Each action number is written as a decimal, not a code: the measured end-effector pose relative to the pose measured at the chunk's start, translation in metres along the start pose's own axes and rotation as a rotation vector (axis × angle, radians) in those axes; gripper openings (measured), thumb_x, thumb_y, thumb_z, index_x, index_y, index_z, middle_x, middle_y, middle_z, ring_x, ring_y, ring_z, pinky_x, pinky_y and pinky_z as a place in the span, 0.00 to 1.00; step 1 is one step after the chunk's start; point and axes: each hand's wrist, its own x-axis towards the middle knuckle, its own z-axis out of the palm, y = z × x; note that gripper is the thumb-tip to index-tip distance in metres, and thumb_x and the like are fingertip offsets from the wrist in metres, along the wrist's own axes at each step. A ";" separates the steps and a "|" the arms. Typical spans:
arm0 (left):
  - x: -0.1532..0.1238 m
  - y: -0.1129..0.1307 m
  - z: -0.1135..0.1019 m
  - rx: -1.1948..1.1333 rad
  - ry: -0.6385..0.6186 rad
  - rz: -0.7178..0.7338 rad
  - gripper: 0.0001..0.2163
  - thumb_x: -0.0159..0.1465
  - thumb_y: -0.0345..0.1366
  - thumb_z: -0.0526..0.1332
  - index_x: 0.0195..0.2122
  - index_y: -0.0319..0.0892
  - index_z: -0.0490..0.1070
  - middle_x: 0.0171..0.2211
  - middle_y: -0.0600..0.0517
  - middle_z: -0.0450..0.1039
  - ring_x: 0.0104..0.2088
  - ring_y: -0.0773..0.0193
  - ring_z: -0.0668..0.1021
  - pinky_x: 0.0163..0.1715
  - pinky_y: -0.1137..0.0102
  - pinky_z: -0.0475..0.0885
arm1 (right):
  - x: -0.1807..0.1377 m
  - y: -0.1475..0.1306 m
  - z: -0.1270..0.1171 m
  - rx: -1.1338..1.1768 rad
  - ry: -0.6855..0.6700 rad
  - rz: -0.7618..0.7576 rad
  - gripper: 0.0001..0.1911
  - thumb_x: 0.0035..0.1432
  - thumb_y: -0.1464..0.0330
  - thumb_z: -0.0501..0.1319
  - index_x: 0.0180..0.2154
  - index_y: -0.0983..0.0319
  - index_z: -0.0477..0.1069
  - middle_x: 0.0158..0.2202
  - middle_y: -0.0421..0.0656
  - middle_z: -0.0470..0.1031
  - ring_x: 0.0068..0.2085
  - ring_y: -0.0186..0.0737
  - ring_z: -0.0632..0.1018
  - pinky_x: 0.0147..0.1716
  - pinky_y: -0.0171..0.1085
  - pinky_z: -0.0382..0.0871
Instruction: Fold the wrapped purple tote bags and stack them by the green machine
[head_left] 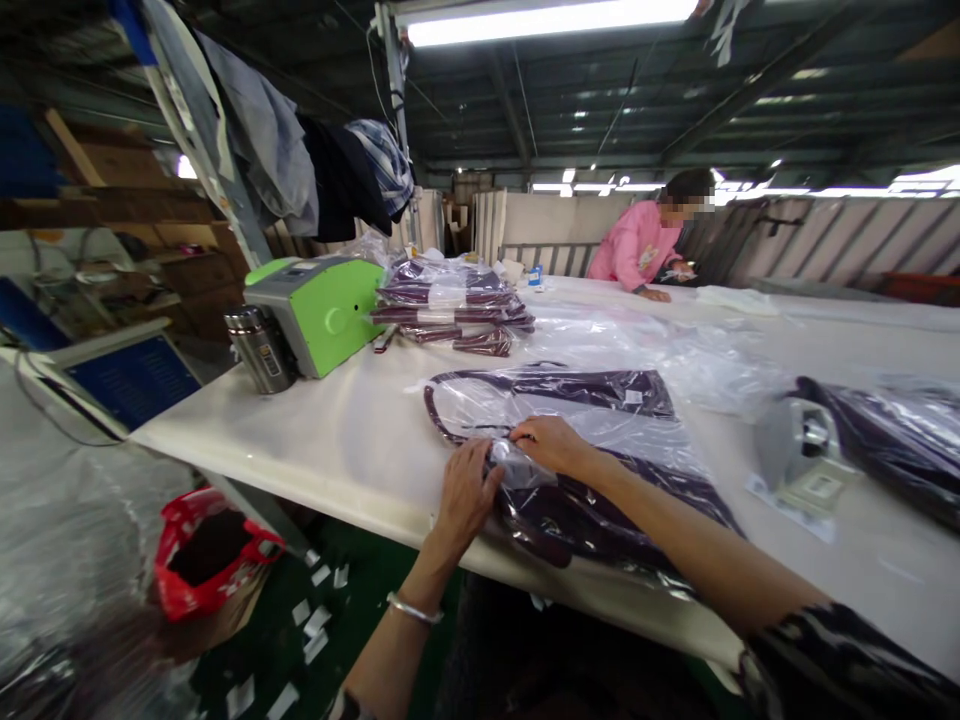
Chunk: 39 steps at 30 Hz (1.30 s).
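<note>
A dark purple garment point(555, 515) lies folded in a clear plastic bag point(592, 425) on the table in front of me. At the bag's left part, my left hand point(466, 487) has its thumb and fingers closed on the plastic near a pale patch at the garment's neck. Just right of it, my right hand point(556, 446) rests over the bag with its fingers curled in on the plastic, close to the left fingertips. What lies directly beneath the fingertips is partly hidden.
Stacked bagged garments point(450, 300) stand behind, beside a green-and-grey machine point(330, 310) and a steel flask point(259, 350). At right are a tape dispenser point(814, 450) and another bagged garment point(892, 430). A person in pink point(634, 245) works across the table. A red bag point(187, 580) sits on the floor.
</note>
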 end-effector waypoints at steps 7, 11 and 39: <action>0.000 -0.008 0.000 -0.006 -0.149 0.095 0.20 0.65 0.47 0.63 0.55 0.46 0.73 0.55 0.43 0.77 0.56 0.47 0.77 0.59 0.47 0.72 | -0.017 0.018 0.007 0.351 0.036 -0.017 0.26 0.60 0.64 0.62 0.60 0.60 0.70 0.60 0.48 0.74 0.59 0.46 0.74 0.62 0.43 0.66; 0.002 0.000 -0.004 0.129 -0.154 0.146 0.19 0.63 0.41 0.67 0.55 0.46 0.72 0.53 0.44 0.77 0.55 0.48 0.77 0.57 0.49 0.72 | -0.025 0.018 0.004 0.317 -0.039 -0.099 0.34 0.52 0.64 0.70 0.60 0.61 0.69 0.60 0.49 0.73 0.60 0.51 0.73 0.63 0.47 0.66; 0.014 0.050 -0.014 0.529 -0.347 0.254 0.09 0.61 0.37 0.70 0.40 0.45 0.73 0.40 0.48 0.78 0.46 0.50 0.76 0.46 0.56 0.66 | -0.011 -0.035 -0.013 -0.166 -0.162 0.088 0.16 0.62 0.71 0.59 0.51 0.70 0.74 0.51 0.61 0.78 0.54 0.62 0.78 0.52 0.51 0.74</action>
